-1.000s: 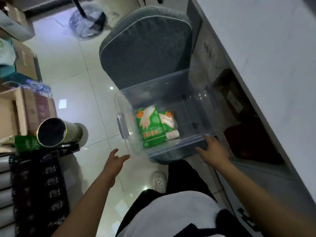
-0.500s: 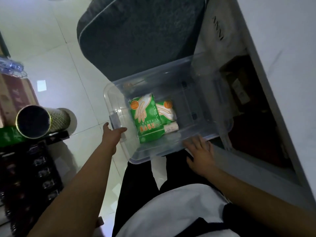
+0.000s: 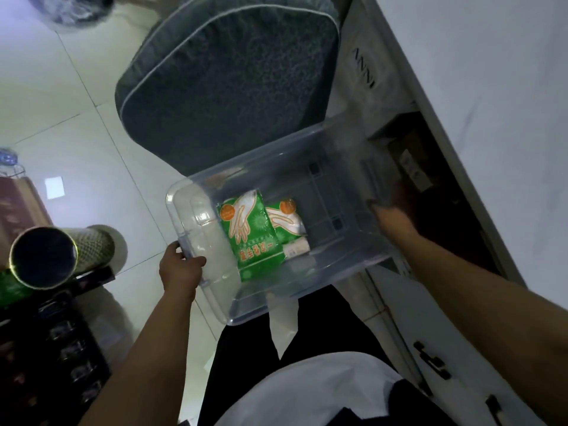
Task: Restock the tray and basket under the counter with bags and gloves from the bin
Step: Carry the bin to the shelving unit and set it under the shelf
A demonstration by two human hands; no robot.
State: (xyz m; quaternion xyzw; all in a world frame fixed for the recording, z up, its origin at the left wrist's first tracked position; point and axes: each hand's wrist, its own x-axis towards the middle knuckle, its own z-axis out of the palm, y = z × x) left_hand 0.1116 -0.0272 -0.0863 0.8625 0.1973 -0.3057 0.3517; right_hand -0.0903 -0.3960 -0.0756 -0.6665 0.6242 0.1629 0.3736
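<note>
1. Grip: the left hand curls its fingers round the left handle of the clear bin. The right hand reaches the right end; whether its fingers curl there cannot be told through the plastic.
2. Load: two green glove packs lie on the bin floor, left of centre.
3. Keep the bin level so the packs do not slide.
4. Move it clear of the grey cushion toward the opening under the bench, at right.

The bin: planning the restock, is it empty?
Not empty: two green glove packs lie on the clear bin floor.
</note>
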